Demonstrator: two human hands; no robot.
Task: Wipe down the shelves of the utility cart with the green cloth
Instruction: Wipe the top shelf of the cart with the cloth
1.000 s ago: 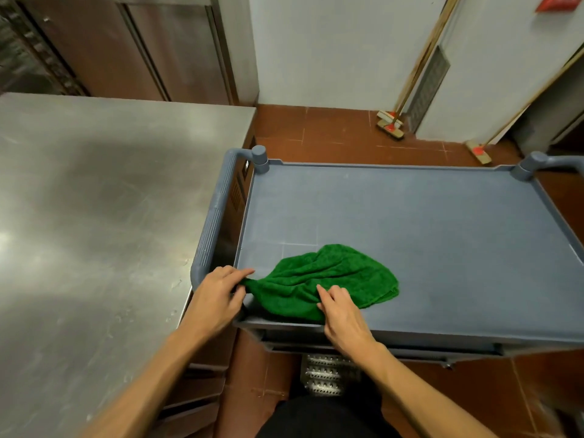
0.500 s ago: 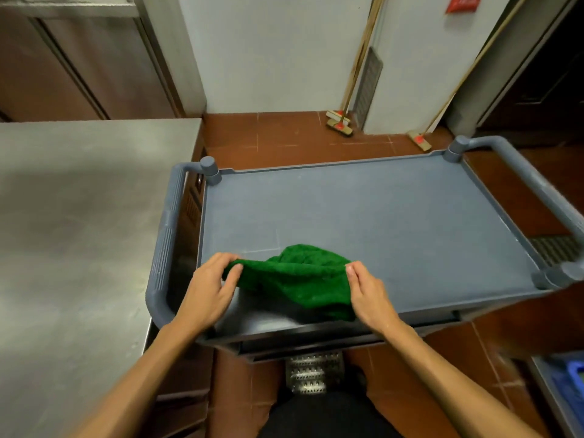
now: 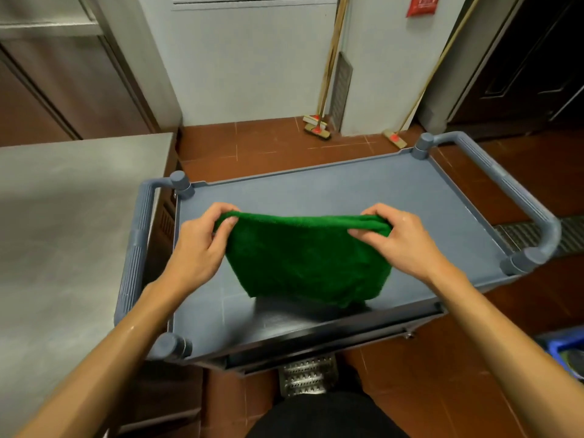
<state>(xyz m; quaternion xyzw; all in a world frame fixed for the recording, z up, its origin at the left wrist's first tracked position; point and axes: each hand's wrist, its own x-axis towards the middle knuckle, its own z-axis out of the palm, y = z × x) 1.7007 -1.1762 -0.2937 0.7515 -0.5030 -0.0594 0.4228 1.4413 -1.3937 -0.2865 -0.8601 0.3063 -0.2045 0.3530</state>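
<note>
Fingers of my left hand (image 3: 199,248) and right hand (image 3: 407,245) pinch the green cloth (image 3: 309,260), stretched just above the top shelf (image 3: 347,191) of the utility cart (image 3: 505,184). Wiping is probably unstarted, and the lower shelves are hidden.

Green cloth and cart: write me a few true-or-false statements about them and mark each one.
1. The left hand and the right hand each pinch the green cloth at its upper edge. True.
2. The green cloth lies flat on the top shelf. False: it is held up and spread, hanging over the shelf.
3. A steel counter stands left of the cart. True.
4. The right hand grips the cart's handle. False: it holds the cloth's right corner.
</note>
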